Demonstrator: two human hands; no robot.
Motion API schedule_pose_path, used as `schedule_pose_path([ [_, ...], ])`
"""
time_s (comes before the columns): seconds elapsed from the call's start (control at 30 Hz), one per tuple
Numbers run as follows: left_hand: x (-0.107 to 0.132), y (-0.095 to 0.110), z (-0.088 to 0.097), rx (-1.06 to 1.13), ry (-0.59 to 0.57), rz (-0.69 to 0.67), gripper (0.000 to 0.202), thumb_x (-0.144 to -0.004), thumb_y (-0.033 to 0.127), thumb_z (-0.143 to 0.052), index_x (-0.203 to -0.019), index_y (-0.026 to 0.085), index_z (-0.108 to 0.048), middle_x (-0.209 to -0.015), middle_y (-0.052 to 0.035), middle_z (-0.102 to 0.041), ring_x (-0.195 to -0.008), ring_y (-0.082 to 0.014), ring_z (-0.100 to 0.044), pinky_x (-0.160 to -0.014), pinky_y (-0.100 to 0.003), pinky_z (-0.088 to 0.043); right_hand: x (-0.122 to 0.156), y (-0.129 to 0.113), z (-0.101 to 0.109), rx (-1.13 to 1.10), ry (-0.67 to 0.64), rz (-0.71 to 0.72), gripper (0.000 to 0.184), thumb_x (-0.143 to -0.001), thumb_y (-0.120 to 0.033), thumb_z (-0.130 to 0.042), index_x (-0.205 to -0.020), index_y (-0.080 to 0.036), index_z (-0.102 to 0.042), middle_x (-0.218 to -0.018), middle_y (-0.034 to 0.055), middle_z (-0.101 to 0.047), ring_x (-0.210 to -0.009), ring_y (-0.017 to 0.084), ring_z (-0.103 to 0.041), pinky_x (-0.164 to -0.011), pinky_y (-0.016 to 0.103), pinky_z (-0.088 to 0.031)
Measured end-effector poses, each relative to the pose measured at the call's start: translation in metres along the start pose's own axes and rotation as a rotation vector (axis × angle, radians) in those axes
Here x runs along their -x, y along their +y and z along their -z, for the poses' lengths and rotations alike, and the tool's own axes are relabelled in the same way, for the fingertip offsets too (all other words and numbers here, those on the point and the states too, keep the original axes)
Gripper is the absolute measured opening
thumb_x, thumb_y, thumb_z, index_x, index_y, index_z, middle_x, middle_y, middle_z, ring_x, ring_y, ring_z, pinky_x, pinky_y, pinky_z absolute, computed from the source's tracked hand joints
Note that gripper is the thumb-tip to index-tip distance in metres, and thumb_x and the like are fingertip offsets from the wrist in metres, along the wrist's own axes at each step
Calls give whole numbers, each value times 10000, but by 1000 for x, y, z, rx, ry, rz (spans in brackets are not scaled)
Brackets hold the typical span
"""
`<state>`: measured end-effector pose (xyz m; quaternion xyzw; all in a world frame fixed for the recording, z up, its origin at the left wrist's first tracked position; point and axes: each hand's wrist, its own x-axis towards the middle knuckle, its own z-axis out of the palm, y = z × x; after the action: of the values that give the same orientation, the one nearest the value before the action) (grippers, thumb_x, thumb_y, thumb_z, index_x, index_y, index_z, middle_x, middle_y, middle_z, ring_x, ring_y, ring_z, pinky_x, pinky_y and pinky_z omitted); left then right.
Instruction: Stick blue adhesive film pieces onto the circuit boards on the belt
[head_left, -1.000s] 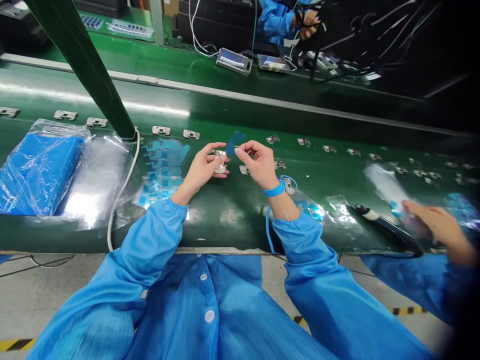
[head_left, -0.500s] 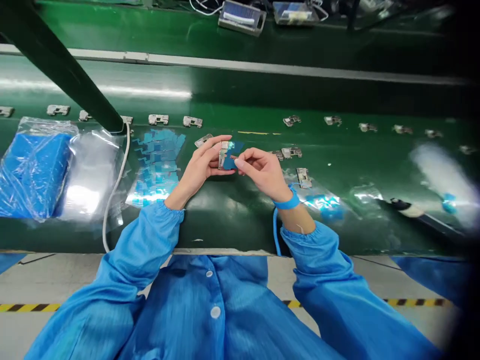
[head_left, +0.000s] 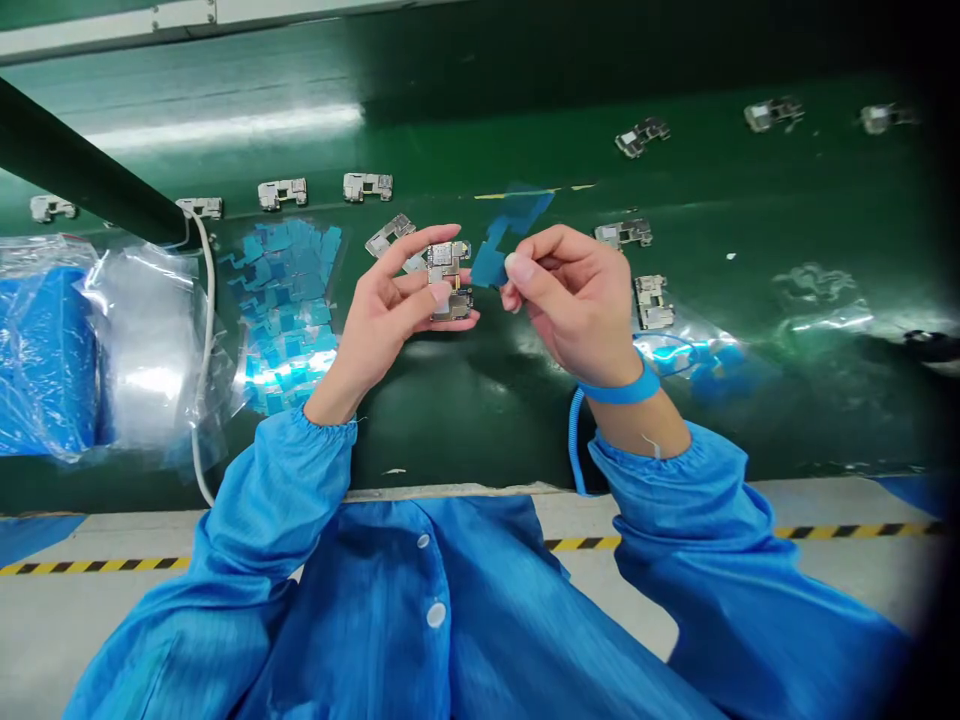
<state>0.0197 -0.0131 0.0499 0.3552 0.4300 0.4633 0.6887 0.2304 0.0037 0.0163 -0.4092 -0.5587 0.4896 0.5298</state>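
Note:
My left hand (head_left: 397, 305) grips a small circuit board (head_left: 448, 262) by its edges, thumb on its face and fingers around its back. Between the thumb and fingers of my right hand (head_left: 574, 295) is a cut piece of blue film (head_left: 501, 248), held just right of the board and apart from most of it. A blue wrist strap (head_left: 619, 386) circles my right wrist. Behind my left fingers another circuit board (head_left: 390, 237) lies tilted on the bench. Two boards rest beyond my right hand, one of them an upright-lying circuit board (head_left: 654, 302).
Several circuit boards, such as this board (head_left: 367, 187), lie in a row along the green bench (head_left: 450, 400). At left are a sheet of blue film pieces (head_left: 289, 300), a plastic-wrapped blue stack (head_left: 49, 360), a white cable (head_left: 206, 350) and a dark green post (head_left: 90, 160).
My right hand has drawn the blue film off the board's face and moved right with it. The board's metal surface now shows in my left hand. The view has shifted closer.

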Motion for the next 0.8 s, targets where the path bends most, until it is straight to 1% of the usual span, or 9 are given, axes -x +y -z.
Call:
schedule_pose_path([
  [0.07, 2, 0, -2, 39, 38, 24, 641, -883, 173, -945, -1472, 253, -704, -1141, -65, -834, -1165, -347, -861, -997, -449, -745, -1, 1, 2, 15, 5, -3, 474, -925, -723, -866, -911, -270, -725, -769, -20, -658, -664, 133, -635, -675, 342, -598],
  [0.17, 1, -2, -1, 49, 41, 31, 714, -866, 142, -958, -1511, 269, -682, -1188, -66, -844, -1172, -347, -863, -1007, -436, -743, -1, 3, 4, 20, 13, -11, 469, -927, -714, -870, -901, -269, -723, -764, -21, -656, -652, 130, -627, -668, 342, -598],
  [0.23, 0, -3, 2, 43, 0, 14, 670, -909, 182, -931, -1522, 282, -679, -1190, -58, -847, -1186, -342, -860, -1012, -436, -741, -1, 2, 4, 17, 15, -10, 435, -936, -676, -882, -900, -269, -732, -760, -22, -654, -646, 126, -624, -661, 336, -596],
  [0.3, -1, -5, 4, 37, -41, 17, 565, -983, 255, -871, -1517, 287, -687, -1172, -53, -849, -1215, -345, -850, -1009, -447, -743, 0, 0, 2, 20, -4, -4, 408, -938, -641, -897, -895, -267, -741, -769, -18, -662, -655, 129, -637, -662, 332, -605],
  [0.43, -2, -4, 5, 30, -72, 38, 383, -1095, 374, -724, -1462, 266, -718, -1176, -56, -848, -1272, -357, -827, -981, -470, -751, 3, -7, -2, 55, -123, -38, 431, -907, -636, -922, -836, -255, -732, -804, 11, -683, -830, 195, -750, -753, 358, -676],
  [0.53, -1, -2, 2, 20, -38, 66, 362, -1110, 404, -698, -1439, 256, -725, -1203, -60, -842, -1308, -360, -812, -991, -469, -747, 5, -8, -5, 70, -169, -58, 441, -898, -638, -927, -824, -250, -732, -830, 24, -698, -947, 226, -787, -799, 355, -699],
  [0.67, -1, -2, 0, 27, 52, 91, 372, -1085, 425, -738, -1413, 250, -727, -1225, -59, -830, -1325, -372, -802, -981, -462, -747, 7, -3, -6, 56, -167, -67, 426, -894, -628, -933, -842, -247, -752, -870, 33, -718, -977, 231, -793, -784, 343, -707],
  [0.73, -2, -3, 2, 25, 41, 89, 365, -1088, 435, -732, -1407, 258, -730, -1241, -53, -823, -1318, -371, -805, -967, -454, -745, 7, -1, -7, 51, -166, -71, 419, -902, -622, -929, -843, -246, -754, -865, 31, -719, -969, 227, -792, -796, 351, -715],
  [0.8, -2, -4, 3, -2, -8, 76, 351, -1113, 447, -685, -1412, 269, -732, -1245, -45, -820, -1314, -362, -806, -959, -449, -741, 7, -1, -6, 56, -162, -67, 417, -911, -616, -924, -838, -243, -751, -857, 29, -721, -965, 225, -791, -808, 357, -719],
])
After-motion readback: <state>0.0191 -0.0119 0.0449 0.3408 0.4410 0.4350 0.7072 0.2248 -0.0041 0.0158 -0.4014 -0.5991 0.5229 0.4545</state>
